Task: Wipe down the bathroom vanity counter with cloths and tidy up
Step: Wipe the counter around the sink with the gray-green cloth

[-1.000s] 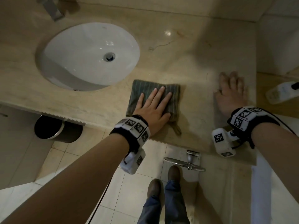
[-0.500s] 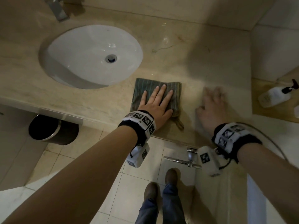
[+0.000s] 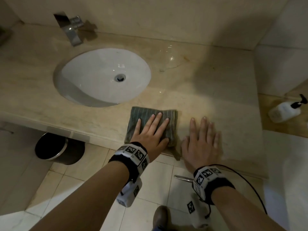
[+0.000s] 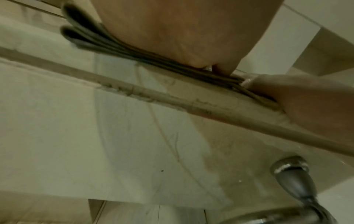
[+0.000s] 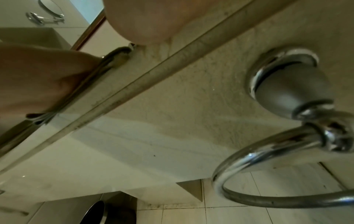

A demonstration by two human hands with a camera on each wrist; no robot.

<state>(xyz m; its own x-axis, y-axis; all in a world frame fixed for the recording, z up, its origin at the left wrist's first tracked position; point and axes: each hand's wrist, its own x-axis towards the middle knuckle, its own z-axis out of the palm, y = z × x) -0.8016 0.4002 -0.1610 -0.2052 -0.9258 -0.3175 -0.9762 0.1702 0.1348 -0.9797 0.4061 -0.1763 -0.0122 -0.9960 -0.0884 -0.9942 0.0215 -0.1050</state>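
A dark green striped cloth, folded into a square, lies on the beige marble counter near its front edge, right of the sink. My left hand presses flat on it with straight, spread fingers. The left wrist view shows the cloth's folded layers squeezed under the palm. My right hand lies flat on the counter just right of the cloth, fingers straight. No cloth shows under it. In the right wrist view its palm rests at the counter's edge beside the cloth.
A white oval sink with a chrome faucet is at the left. A white pump bottle lies on a lower ledge at the right. Below the counter are a dark bin and a chrome towel ring.
My right hand has slid left along the counter, from near its right end to just beside the cloth. The left hand has stayed pressed on the cloth.
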